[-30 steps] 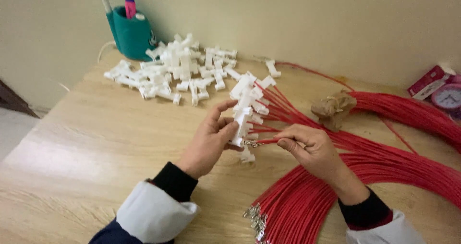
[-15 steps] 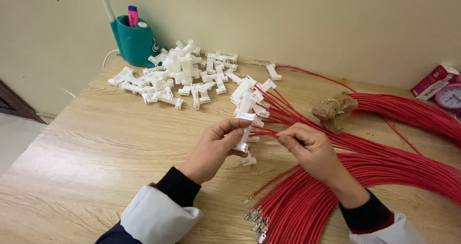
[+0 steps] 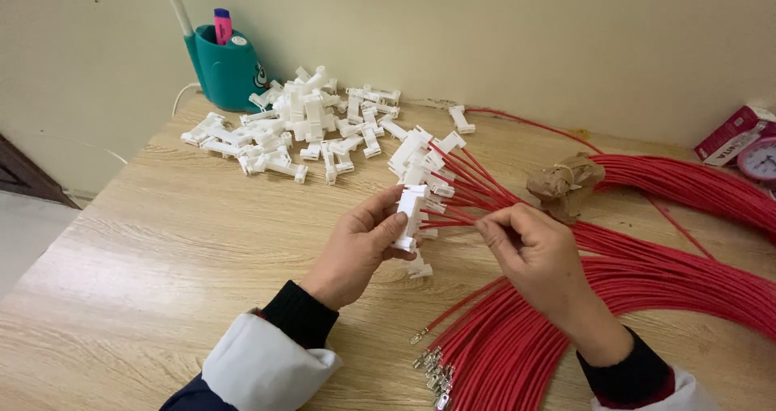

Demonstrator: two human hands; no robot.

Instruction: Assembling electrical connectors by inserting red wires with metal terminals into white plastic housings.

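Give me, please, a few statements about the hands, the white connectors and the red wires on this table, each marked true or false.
1. The left hand holds a white connector. True.
2. The right hand pinches a blue wire. False: it pinches a red wire.
3. A pile of loose white connectors lies near the teal pen holder. True.
4. The red wire bundle hangs off the wooden table on the left. False: it lies on the right.

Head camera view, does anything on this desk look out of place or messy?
One white plastic connector lies apart from the loose pile of connectors, near the wall. A crumpled brown paper wad sits on the red wires. Nothing looks damaged or spilled.
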